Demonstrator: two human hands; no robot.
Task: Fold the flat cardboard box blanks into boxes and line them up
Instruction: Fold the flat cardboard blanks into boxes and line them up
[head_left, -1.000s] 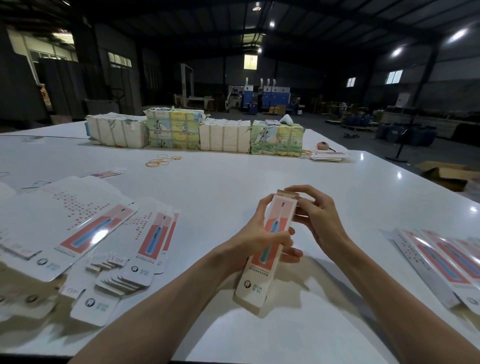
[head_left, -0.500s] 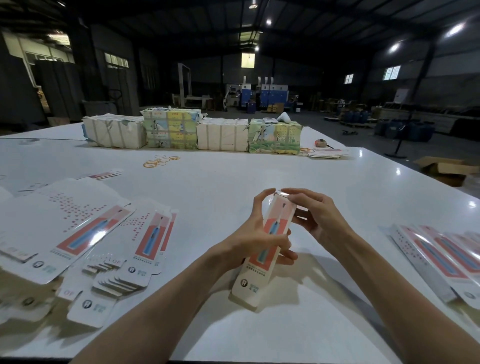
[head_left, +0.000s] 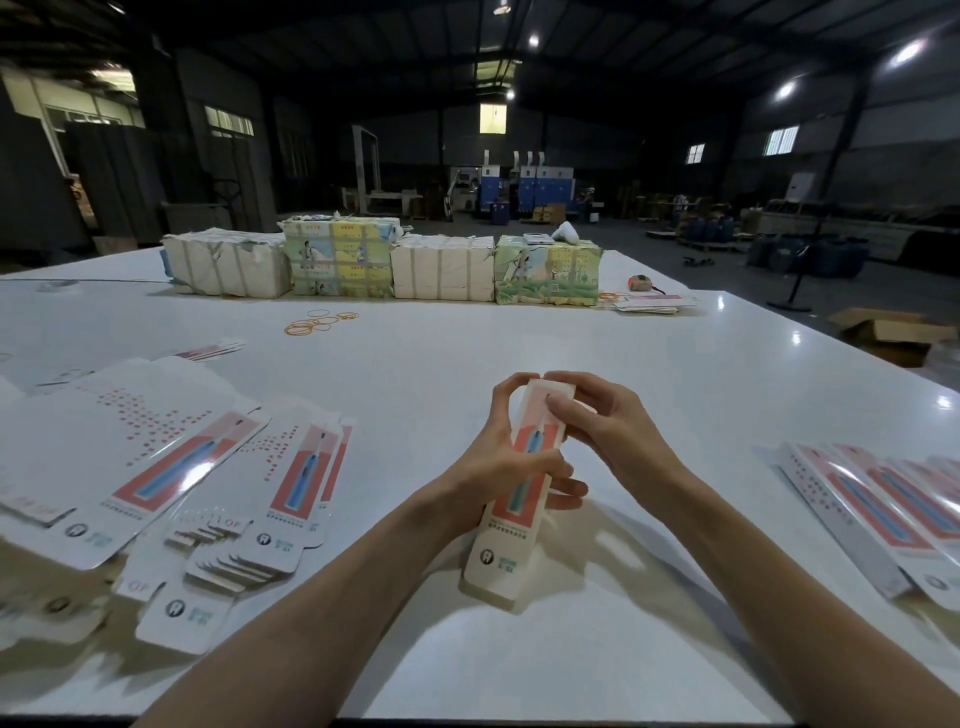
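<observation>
The left hand (head_left: 511, 462) wraps the box (head_left: 498, 561) mid-length, just above the bench (head_left: 519, 343) toward its near edge. The right hand (head_left: 602, 431) pinches its far end, seemingly at the flap. Squeezing too hard could crease the panels, and a half-tucked flap could spring open.

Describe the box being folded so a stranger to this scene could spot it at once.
On the big white table, look near centre, between the fanned flat blanks at left and the row of printed pieces at right. The box is the narrow red-panelled one gripped by the left hand and right hand. It alone is in hand, not lying flat.
</observation>
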